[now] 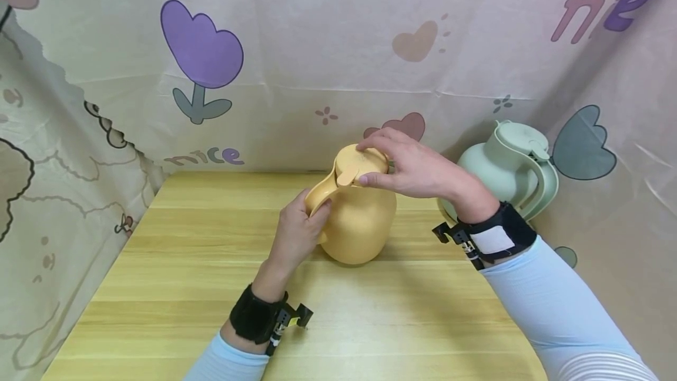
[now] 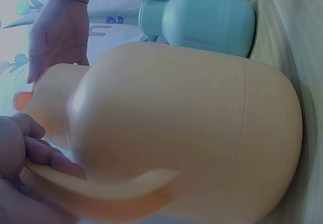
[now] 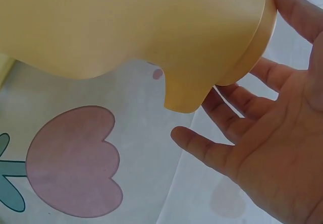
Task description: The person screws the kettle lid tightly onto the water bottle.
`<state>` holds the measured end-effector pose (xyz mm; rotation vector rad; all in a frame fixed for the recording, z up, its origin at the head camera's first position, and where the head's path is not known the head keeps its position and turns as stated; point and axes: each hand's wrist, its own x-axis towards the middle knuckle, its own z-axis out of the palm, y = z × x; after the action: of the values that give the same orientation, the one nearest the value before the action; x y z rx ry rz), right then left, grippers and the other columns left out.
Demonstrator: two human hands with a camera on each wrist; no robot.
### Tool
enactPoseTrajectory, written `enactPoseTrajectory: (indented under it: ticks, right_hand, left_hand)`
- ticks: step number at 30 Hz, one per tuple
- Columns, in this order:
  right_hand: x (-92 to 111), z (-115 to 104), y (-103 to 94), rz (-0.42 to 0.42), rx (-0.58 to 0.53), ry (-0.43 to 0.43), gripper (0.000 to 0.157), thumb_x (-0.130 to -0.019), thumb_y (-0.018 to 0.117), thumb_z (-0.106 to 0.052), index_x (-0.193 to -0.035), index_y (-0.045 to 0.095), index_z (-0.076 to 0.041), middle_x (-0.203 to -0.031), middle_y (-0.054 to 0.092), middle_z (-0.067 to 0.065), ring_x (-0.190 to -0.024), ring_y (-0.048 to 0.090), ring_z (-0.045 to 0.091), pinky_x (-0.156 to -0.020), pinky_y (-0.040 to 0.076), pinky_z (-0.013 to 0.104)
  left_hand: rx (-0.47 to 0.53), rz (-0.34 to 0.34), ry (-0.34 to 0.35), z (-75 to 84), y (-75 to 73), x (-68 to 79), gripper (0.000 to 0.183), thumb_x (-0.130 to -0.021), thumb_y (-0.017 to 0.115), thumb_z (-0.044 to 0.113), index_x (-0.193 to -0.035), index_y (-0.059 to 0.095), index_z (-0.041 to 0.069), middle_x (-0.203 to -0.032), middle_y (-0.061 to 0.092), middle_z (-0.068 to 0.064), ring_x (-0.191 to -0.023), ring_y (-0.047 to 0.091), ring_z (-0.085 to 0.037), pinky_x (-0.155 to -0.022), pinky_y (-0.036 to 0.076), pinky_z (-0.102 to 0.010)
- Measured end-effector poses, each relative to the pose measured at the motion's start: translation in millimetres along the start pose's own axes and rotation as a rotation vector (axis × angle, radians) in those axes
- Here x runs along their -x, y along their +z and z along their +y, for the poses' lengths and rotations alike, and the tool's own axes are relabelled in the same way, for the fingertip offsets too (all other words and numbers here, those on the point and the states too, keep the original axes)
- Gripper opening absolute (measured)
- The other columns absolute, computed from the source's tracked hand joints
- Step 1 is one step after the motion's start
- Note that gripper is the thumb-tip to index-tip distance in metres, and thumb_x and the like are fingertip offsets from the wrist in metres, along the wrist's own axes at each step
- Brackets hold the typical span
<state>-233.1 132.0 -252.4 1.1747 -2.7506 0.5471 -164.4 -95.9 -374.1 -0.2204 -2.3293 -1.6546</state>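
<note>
A yellow vacuum jug (image 1: 359, 225) stands upright on the wooden table (image 1: 201, 287). My left hand (image 1: 302, 229) grips its handle (image 2: 101, 193), the fingers curled round the upper part. Over the top, my right hand (image 1: 409, 163) holds the round yellow lid (image 1: 370, 160) by its edge, with the thumb near the lid's tab (image 1: 348, 177). In the right wrist view, the fingers of that hand (image 3: 277, 148) spread round the lid's rim beside the spout (image 3: 186, 93), and the little finger stands apart from the jug.
A pale green jug (image 1: 505, 169) of similar shape, with its own lid and handle, stands at the back right, behind the right forearm. A patterned cloth (image 1: 317, 34) hangs behind the table and along its sides. Each wrist wears a black strap with a small camera.
</note>
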Motion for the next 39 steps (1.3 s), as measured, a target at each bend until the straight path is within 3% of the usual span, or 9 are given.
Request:
enactPoseTrajectory:
  ticks: [7,14,20,30,35,39]
  right_hand:
    - [-1.8,-1.9,-1.7,-0.061,0.002,-0.068,0.067,-0.088,0.063,-0.051,-0.143,0.042,-0.019,-0.147,0.04,0.0,-0.138,0.03,0.018,-0.112,0.029,0.046]
    - [-4.7,-3.2,-0.7,-0.083,-0.018,-0.087,0.065,-0.086,0.066,-0.036,-0.143,0.04,-0.02,-0.14,0.045,-0.005,-0.131,0.035,0.015,-0.108,0.033,0.043]
    - [-5.7,-2.0,2.2,-0.053,-0.011,-0.079,0.062,-0.085,0.068,-0.041,-0.138,0.044,-0.018,-0.132,0.048,-0.004,-0.121,0.041,0.015,-0.102,0.037,0.042]
    - [-6.4,0.1,9.7,0.022,0.024,-0.002,0.075,-0.078,0.062,-0.07,-0.131,0.05,-0.02,-0.124,0.047,-0.003,-0.112,0.044,0.015,-0.093,0.043,0.04]
    - [-6.0,-0.7,8.1,0.016,0.021,-0.005,0.077,-0.077,0.061,-0.072,-0.132,0.049,-0.021,-0.125,0.047,-0.004,-0.112,0.043,0.015,-0.092,0.043,0.041]
    - [-5.4,-1.7,3.5,-0.003,-0.005,-0.046,0.07,-0.081,0.065,-0.062,-0.135,0.047,-0.021,-0.13,0.048,-0.005,-0.114,0.042,0.014,-0.093,0.042,0.041]
  left_hand:
    - [0.002,0.004,0.007,0.9,-0.7,0.3,0.016,-0.093,0.063,0.03,-0.099,0.062,0.015,-0.075,0.056,-0.008,-0.064,0.054,-0.021,-0.053,0.046,-0.034]
    - [-0.006,0.002,0.011,-0.9,-0.1,-0.8,0.017,-0.093,0.063,0.03,-0.099,0.062,0.015,-0.075,0.057,-0.007,-0.064,0.055,-0.02,-0.053,0.047,-0.033]
    - [-0.003,-0.004,0.015,-1.6,-0.3,-1.1,0.017,-0.093,0.062,0.031,-0.099,0.061,0.015,-0.075,0.056,-0.007,-0.065,0.054,-0.02,-0.053,0.047,-0.033]
    - [0.015,-0.016,0.009,-0.2,-0.8,-0.6,0.022,-0.093,0.063,0.032,-0.105,0.062,0.014,-0.082,0.06,-0.009,-0.071,0.056,-0.021,-0.057,0.048,-0.034]
    - [0.021,-0.014,0.01,0.6,-0.8,0.0,0.023,-0.093,0.063,0.033,-0.106,0.062,0.014,-0.083,0.061,-0.009,-0.071,0.057,-0.021,-0.058,0.049,-0.034]
    - [0.037,-0.009,0.012,0.2,-0.4,0.2,0.024,-0.093,0.063,0.034,-0.106,0.063,0.014,-0.084,0.062,-0.01,-0.072,0.057,-0.021,-0.058,0.049,-0.035]
